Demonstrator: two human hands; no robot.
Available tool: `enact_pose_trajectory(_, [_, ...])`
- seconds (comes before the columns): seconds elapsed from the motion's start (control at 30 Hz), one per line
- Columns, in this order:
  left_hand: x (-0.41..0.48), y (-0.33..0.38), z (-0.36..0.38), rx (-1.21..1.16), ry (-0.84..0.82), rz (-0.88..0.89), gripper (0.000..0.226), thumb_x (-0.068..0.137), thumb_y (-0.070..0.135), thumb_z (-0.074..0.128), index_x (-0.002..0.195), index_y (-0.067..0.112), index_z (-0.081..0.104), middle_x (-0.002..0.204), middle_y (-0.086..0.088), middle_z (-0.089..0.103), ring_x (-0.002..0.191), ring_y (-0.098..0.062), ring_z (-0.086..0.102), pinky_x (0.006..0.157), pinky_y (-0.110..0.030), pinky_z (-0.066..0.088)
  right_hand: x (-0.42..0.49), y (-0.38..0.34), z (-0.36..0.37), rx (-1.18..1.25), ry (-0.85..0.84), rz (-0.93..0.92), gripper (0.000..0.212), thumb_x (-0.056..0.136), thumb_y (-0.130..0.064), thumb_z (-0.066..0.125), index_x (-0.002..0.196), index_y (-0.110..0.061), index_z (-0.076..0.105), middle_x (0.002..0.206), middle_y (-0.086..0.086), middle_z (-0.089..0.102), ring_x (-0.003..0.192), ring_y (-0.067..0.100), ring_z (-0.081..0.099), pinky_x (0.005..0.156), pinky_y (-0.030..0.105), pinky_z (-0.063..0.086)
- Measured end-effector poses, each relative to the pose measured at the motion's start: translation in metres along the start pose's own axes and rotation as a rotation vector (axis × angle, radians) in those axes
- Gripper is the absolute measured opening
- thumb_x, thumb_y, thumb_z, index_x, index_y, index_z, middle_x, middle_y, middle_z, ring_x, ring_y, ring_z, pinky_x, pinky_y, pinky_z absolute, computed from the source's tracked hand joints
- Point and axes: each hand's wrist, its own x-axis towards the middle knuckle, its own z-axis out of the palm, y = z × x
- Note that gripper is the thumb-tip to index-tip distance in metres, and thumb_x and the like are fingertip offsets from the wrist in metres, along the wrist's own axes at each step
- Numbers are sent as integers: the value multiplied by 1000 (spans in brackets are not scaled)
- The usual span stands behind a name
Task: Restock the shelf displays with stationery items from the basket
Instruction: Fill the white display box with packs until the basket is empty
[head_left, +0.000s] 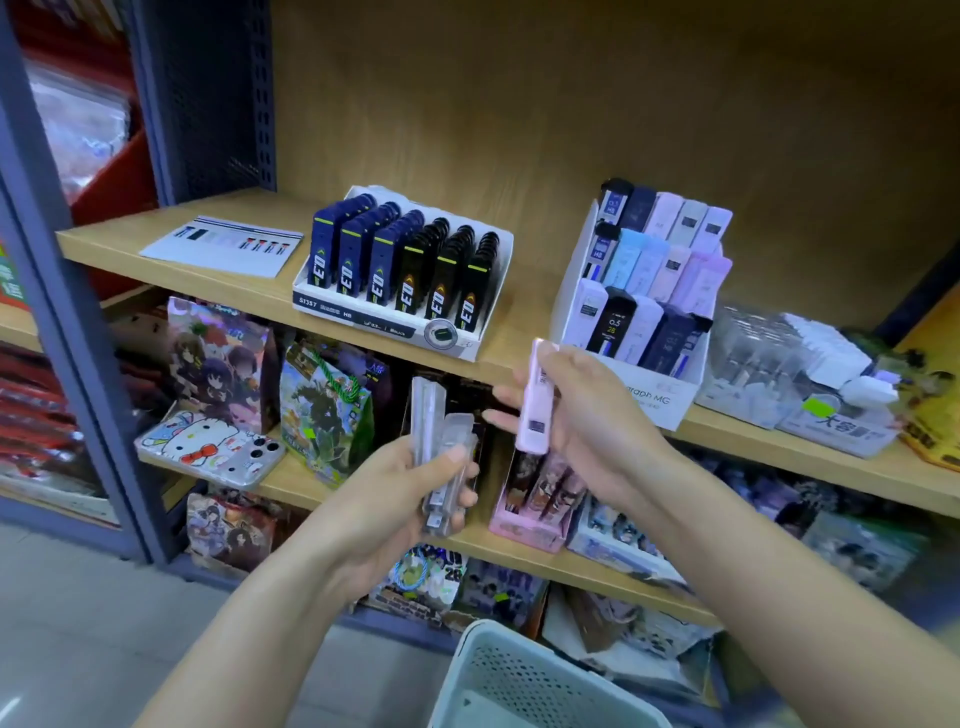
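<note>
Pink lead-refill case (536, 400): a slim, flat plastic box, held nearly upright in front of the edge of the top shelf (530, 291). By its look it is light and rigid with smooth, slightly slippery faces. A pinch across the two broad faces near mid-length should hold it best, leaving the lower end free to enter a slot; hard squeezing could crack the thin shell or pop the cap.

The right hand (592, 410) grips this case, thumb side behind it and fingers curled at its edge, with the case's top just above the fingertips. The left hand (400, 488), lower and to the left, is closed round a small bundle of clear cases (434, 426) of similar shape, standing upright in the palm with the thumb pressed across them. The two hands are near each other but not touching.

Just behind and to the right of the pink case stands the white tiered display (660, 400), with rows of pastel and dark cases. A second display box (363, 312) of dark cases sits further left, beside a printed leaflet (223, 244). The basket (519, 670) lies below both forearms, at the bottom edge of the view.
</note>
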Motion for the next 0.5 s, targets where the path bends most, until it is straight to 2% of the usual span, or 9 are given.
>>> enact_pose_trajectory(0.03, [1,-1,3,-4,2,0,18,94,14,52,106,1,56,77,-6,57,56,-10,56,52,-20,50,-6,-3,-7,-122,25,-28,22,101,-26,40,107,-8,50,86,3,56,53,5,59,52,22,53])
enact_pose_trajectory(0.1, [3,-2,10,-10,1,2,14,94,13,53,101,2,56,78,-7,57,56,-10,56,51,-20,50,-18,-9,-24,-449,7,-64,25,100,-32,41,110,-14,55,75,-4,52,44,4,44,44,18,38])
enact_pose_trajectory(0.17, [5,-4,17,-5,0,9,14,94,13,52,102,3,56,78,-7,57,55,-9,56,51,-19,50,-30,-17,-41,-689,-81,-21,21,100,-28,42,115,-23,56,69,-5,53,45,4,46,46,17,36])
enact_pose_trajectory(0.23, [7,-5,23,12,3,20,13,94,14,52,102,4,56,80,-6,58,55,-8,56,51,-19,51,-41,-25,-55,-794,-122,25,22,100,-17,43,118,-26,53,80,-2,58,52,2,56,51,13,43])
enact_pose_trajectory(0.3, [8,-6,28,31,3,23,15,94,15,52,102,4,55,79,-7,58,56,-10,56,52,-19,52,-45,-36,-67,-820,-42,-54,31,96,-11,51,124,-23,50,91,-3,63,60,1,63,57,13,48])
enact_pose_trajectory(0.4, [8,-9,36,38,-7,34,14,95,16,52,101,4,54,77,-7,57,54,-9,56,51,-19,51,-39,-60,-85,-751,183,-284,28,86,-17,67,113,-13,58,83,-3,69,55,5,61,48,17,48])
enact_pose_trajectory(0.43, [9,-9,40,35,-8,37,12,95,16,51,100,5,54,77,-7,57,53,-8,56,52,-19,51,-34,-69,-90,-819,261,-380,22,85,-20,68,105,-12,62,79,-4,69,53,4,59,46,17,46])
enact_pose_trajectory(0.5, [9,-10,47,31,-16,41,11,96,16,50,101,6,53,80,-7,57,55,-9,56,53,-20,51,-18,-85,-98,-1056,385,-553,11,88,-24,65,93,-14,66,80,-9,61,61,4,53,54,13,38])
